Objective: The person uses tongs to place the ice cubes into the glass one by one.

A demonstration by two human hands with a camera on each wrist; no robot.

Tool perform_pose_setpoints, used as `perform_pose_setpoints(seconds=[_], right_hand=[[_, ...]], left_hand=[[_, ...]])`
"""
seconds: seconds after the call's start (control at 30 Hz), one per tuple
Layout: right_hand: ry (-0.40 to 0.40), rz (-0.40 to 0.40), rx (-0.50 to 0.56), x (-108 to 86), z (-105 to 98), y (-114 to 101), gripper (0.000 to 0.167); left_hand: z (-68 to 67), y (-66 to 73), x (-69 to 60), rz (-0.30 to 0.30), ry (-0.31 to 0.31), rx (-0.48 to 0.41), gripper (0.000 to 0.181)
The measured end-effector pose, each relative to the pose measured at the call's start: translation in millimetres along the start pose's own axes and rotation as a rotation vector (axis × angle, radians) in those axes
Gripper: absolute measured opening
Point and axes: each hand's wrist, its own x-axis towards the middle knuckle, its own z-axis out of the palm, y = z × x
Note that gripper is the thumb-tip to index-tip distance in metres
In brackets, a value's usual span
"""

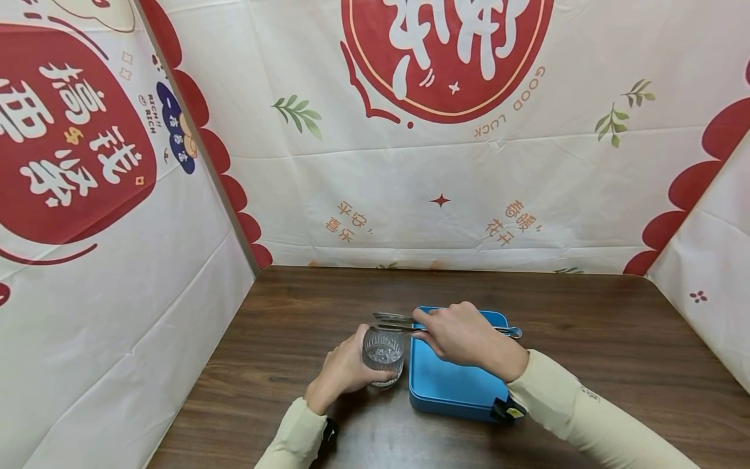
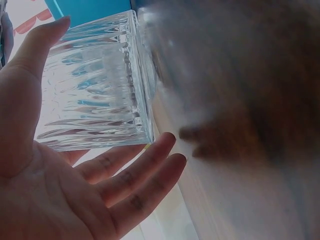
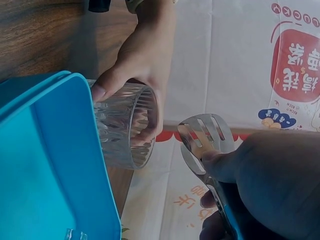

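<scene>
My left hand (image 1: pixel 346 365) grips a clear ribbed drinking glass (image 1: pixel 383 355), thumb on one side and fingers on the other. The glass (image 2: pixel 95 90) is held upright beside a blue box; I cannot tell whether its base touches the table. In my right hand (image 1: pixel 463 335) are metal tongs (image 3: pixel 205 137) with slotted ends, held over the box's far left corner. The slotted ends reach over the glass's rim, apart from each other, with nothing seen between them. The blue open box (image 1: pixel 448 407) holds a small clear piece (image 3: pixel 76 234), mostly cut off by the frame.
A dark wooden table (image 1: pixel 281 306) carries the box and lies under both hands. White printed cloth (image 1: pixel 469 195) hangs behind it, with more cloth (image 1: pixel 193 260) along the left side and at the right.
</scene>
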Motion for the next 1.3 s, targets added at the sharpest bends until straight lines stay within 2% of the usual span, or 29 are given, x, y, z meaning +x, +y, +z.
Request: perform_pose_setpoints(seconds=[0.37,0.67,0.9,1.3], right_hand=[[-0.021,0.054,-0.019,-8.5,-1.9,9.8,0.028],[-0.048,0.131,-0.039,-20.5,-5.2,26.8,0.037],[-0.055,0.159,-0.039,-31.7,-4.9,39.3,0.041],[-0.188,0.222,-0.004,-36.5,3.9,49.4,0.05]], left_hand=[[1.2,-0.2,0.2,0.013,0.014,-0.004,0.089],[1.4,0.5,-0.3,0.013,0.025,0.003,0.087],[1.0,0.4,0.0,0.01,0.022,0.0,0.087],[-0.2,0.7,-0.5,0.005,0.014,-0.008,0.088]])
